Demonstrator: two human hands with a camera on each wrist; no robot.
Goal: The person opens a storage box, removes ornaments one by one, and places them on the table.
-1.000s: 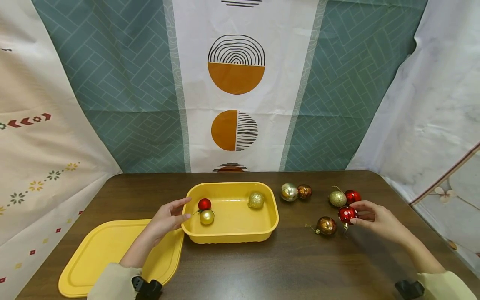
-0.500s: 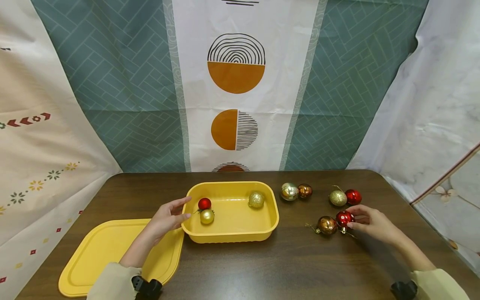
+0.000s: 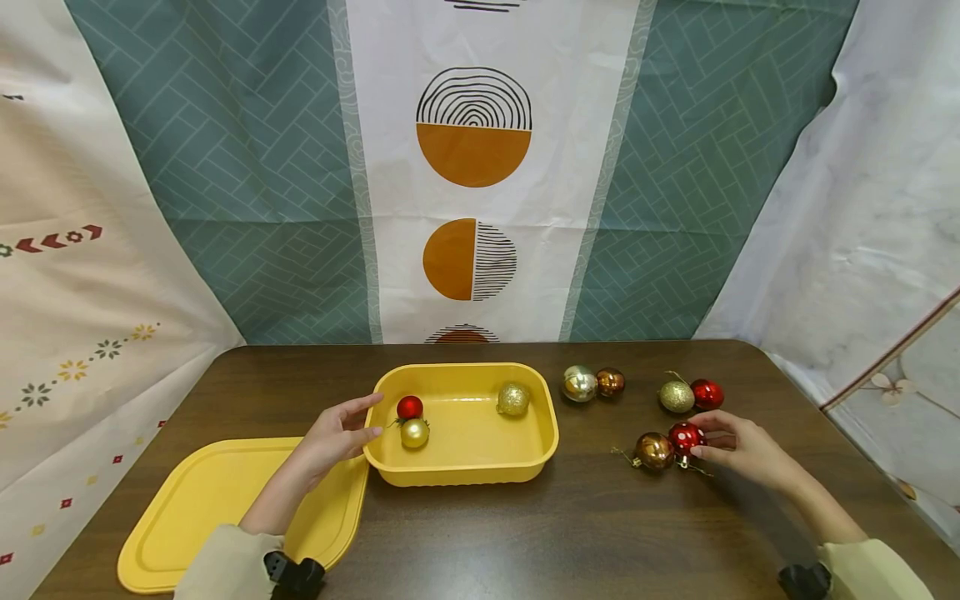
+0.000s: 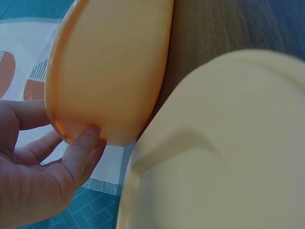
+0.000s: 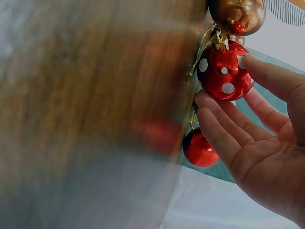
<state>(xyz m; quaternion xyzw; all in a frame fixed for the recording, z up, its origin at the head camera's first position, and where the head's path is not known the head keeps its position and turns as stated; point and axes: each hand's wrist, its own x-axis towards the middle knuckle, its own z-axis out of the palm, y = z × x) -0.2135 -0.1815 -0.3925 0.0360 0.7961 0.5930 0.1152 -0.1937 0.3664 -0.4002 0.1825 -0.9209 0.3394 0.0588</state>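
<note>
My right hand [image 3: 742, 450] holds a shiny red Christmas bauble with white dots [image 5: 224, 71] between thumb and fingers, low over the table and right against a bronze bauble [image 3: 654, 451]. Its gold cap and string point toward the front. At the left end of a yellow plastic box [image 3: 472, 475], my left hand [image 3: 337, 433] touches the rim and outer wall with extended fingers, seen close up in the left wrist view. Inside the box lie a small red bauble [image 3: 409, 407], a matte gold one [image 3: 414, 433] and a glittery gold one [image 3: 513, 400].
A yellow lid [image 3: 217, 508] lies on the dark wooden table [image 3: 570, 533] under my left forearm. Behind the box's right side sit a silvery-gold bauble [image 3: 579, 383] and a small brown one [image 3: 610, 382]. Farther right are a glittery gold bauble [image 3: 677, 397] and a red one [image 3: 707, 394].
My right hand has brought the dotted red bauble left and slightly down to the bronze one, away from the plain red and glittery gold pair. My left hand has stayed at the box.
</note>
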